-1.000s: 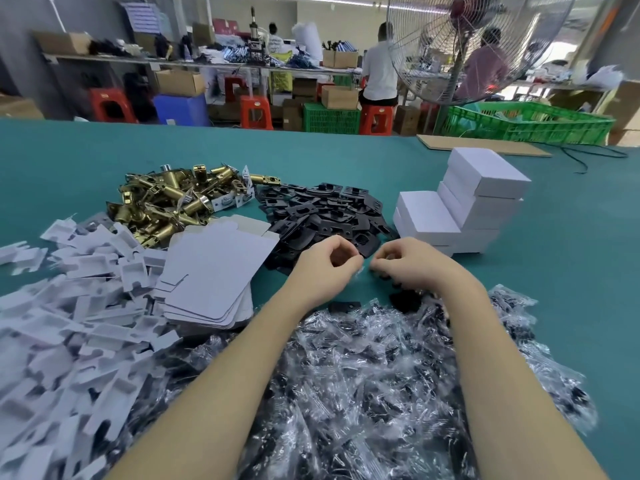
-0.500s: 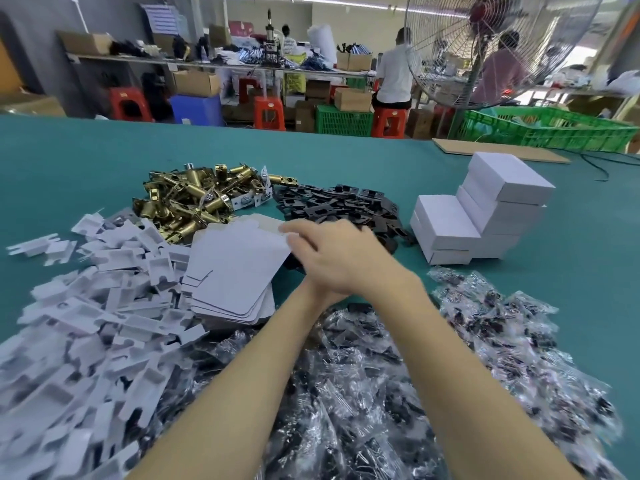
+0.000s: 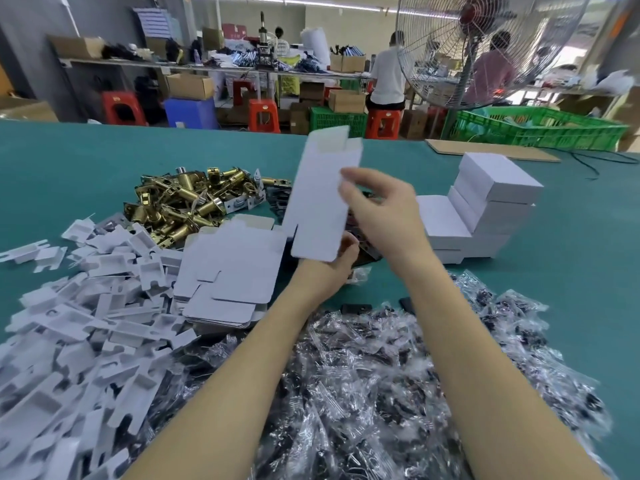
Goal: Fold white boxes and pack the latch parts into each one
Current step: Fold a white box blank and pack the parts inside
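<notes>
Now a flat white box blank point(image 3: 320, 199) is lifted off the stack of blanks point(image 3: 225, 271), upright over the table point(image 3: 571, 271); the left hand point(image 3: 329, 268) grips its bottom, the right hand point(image 3: 381, 213) pinches its edge.

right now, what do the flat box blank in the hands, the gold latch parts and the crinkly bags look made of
Flat box blank: thin white card, matte, by its die-cut tabs and stiff flat hold.
Gold latch parts: metal with a shiny brass-coloured finish, judging by bright glints; plated or solid is unclear.
Crinkly bags: clear thin plastic film, glossy and wrinkled, with dark pieces showing through.
</notes>
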Demonstrator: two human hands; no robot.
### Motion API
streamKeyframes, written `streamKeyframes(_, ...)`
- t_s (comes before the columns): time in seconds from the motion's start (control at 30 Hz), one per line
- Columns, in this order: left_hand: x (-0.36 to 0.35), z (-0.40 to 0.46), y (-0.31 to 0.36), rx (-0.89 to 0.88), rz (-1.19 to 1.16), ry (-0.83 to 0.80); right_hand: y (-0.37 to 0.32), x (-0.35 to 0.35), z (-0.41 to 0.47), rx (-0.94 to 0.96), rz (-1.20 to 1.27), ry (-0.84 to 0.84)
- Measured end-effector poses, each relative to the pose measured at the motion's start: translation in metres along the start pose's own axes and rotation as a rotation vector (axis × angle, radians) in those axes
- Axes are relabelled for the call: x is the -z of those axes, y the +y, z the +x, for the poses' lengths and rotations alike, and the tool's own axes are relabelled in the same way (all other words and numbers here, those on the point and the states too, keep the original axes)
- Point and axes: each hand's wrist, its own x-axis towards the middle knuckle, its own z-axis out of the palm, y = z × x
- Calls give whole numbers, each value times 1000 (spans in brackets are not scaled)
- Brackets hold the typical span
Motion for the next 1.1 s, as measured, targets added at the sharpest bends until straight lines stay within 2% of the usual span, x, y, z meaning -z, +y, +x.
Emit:
streamKeyframes(0.1, 2, 8, -8, -12, -1, 60, 10, 29, 5, -6, 59, 195)
streamKeyframes(0.17, 5, 11, -9, 9, -43, 183, 19, 44, 7, -47, 45, 220)
streamKeyframes(0.23, 8, 15, -5, 71, -214, 253, 24, 55, 7, -124, 67, 145)
streamKeyframes(0.3, 8, 16, 2, 111, -432, 225, 27, 62, 6, -167, 102, 26)
streamKeyframes(0.4, 5, 14, 7, 66, -452, 219, 27, 66, 7, -178, 88, -58)
streamKeyframes(0.5, 6, 12, 9, 32, -453, 279, 29, 70, 9, -123, -76, -83)
streamKeyframes(0.57, 7, 12, 11, -24, -339, 244, 28, 70, 8, -65, -183, -117)
streamKeyframes(0.67, -1, 6, 14, -83, 81, 176, 24, 67, 7, -13, -162, -193)
streamKeyframes(0.8, -2, 7, 18, -131, 287, 181, 17, 72, 9, 36, -264, -251)
streamKeyframes(0.97, -6, 9, 17, -149, 274, 218, 9, 71, 8, 38, -303, -257)
streamKeyframes(1.1, -2, 6, 16, -271, 307, 251, 4, 62, 11, 109, -357, -191)
